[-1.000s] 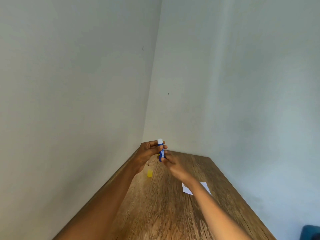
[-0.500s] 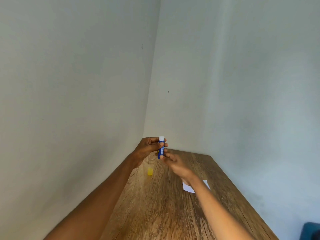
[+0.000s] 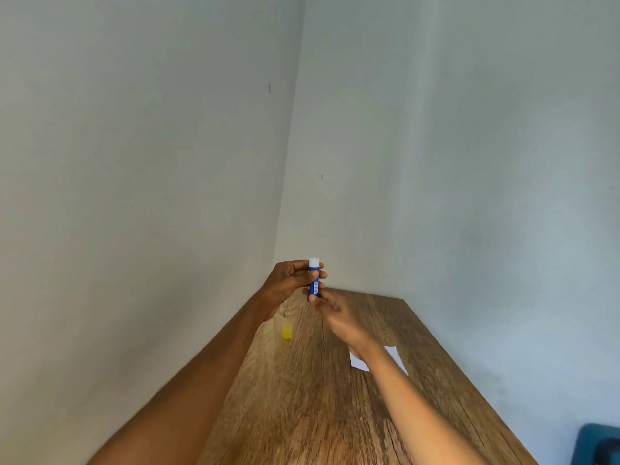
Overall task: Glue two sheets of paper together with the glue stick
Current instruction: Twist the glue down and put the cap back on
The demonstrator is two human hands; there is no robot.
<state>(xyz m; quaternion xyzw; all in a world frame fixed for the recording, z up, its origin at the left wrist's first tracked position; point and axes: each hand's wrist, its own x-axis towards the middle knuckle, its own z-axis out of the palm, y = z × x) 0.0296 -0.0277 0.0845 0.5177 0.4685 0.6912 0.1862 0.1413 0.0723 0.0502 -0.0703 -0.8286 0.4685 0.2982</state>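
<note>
A blue glue stick (image 3: 314,282) with white glue showing at its top stands upright in the air above the far end of the wooden table (image 3: 302,391). My left hand (image 3: 288,283) grips its upper body. My right hand (image 3: 330,313) pinches its bottom end with the fingertips. The stick's yellow cap (image 3: 287,331) stands on the table below my left wrist. White paper (image 3: 360,362) lies flat to the right, partly hidden under my right forearm; I cannot tell how many sheets it is.
The table fits into a corner between two plain pale walls, one close along its left side. A dark teal object (image 3: 600,444) shows at the bottom right, past the table's right edge.
Both hands with the glue stick have risen slightly and drifted a little to the right. The cap and the paper have stayed in place.
</note>
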